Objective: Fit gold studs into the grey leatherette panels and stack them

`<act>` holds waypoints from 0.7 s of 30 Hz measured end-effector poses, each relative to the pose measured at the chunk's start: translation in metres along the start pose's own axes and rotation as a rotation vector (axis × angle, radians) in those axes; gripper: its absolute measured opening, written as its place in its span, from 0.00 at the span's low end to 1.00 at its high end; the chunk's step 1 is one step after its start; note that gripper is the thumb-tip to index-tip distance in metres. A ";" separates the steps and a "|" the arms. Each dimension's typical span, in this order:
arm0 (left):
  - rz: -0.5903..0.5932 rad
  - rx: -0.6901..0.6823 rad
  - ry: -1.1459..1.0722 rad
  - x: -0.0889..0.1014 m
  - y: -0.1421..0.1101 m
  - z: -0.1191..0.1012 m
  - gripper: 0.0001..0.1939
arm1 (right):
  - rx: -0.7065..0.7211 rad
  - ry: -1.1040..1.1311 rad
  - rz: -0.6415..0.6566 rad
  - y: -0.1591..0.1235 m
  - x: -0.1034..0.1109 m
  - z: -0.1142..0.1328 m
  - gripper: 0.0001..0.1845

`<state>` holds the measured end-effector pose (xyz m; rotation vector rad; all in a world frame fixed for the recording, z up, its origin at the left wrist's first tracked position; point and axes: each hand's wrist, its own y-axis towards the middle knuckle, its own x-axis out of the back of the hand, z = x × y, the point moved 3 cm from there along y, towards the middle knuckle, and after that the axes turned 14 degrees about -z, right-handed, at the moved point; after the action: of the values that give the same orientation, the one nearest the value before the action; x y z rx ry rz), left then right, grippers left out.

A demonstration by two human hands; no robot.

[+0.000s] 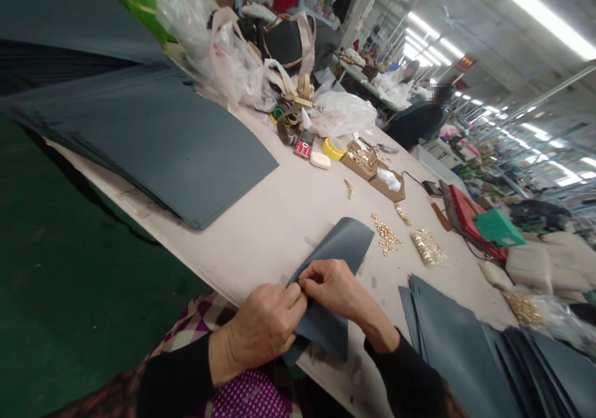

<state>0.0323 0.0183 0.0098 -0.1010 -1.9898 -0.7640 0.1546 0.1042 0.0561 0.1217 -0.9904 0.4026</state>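
Note:
A dark grey-blue leather-like sheet point(347, 241) is bent over at the table's near edge, its lower part reaching toward my lap. My left hand point(267, 322) is closed on the sheet's folded edge. Right beside it, my right hand point(333, 284) is closed too, thumb and finger pinched at the same spot. Whatever small thing may sit between the right fingertips is hidden. Past the sheet, a scatter of small gold metal pieces point(385, 234) lies on the table, with a clear bag of gold pieces point(427, 248) to its right.
A large stack of grey sheets point(177, 145) covers the table's left; another stack point(459, 331) lies at right. Farther back are yellow tape point(334, 148), a cardboard box of gold parts point(361, 160), plastic bags point(344, 112) and a red folder-like item point(465, 213). A person point(416, 120) sits beyond.

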 end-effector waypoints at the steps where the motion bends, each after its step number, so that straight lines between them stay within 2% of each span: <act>1: 0.004 -0.002 -0.008 0.001 0.000 0.000 0.14 | -0.023 0.001 0.001 0.001 0.000 0.000 0.09; 9: 0.055 0.009 -0.032 0.003 0.002 0.000 0.16 | -0.264 0.049 0.164 0.012 -0.002 -0.003 0.06; 14: 0.040 0.016 -0.033 0.003 0.003 0.001 0.16 | -0.204 -0.104 0.230 0.024 0.002 0.011 0.07; 18: 0.005 0.023 -0.013 0.005 0.005 0.001 0.17 | -0.148 -0.176 0.158 0.024 0.002 0.013 0.06; 21: -0.034 0.037 -0.009 0.009 0.005 0.001 0.18 | -0.148 -0.120 0.005 0.010 0.004 0.003 0.04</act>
<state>0.0284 0.0211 0.0192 -0.0493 -2.0176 -0.7491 0.1499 0.1138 0.0602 0.0100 -1.1356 0.3284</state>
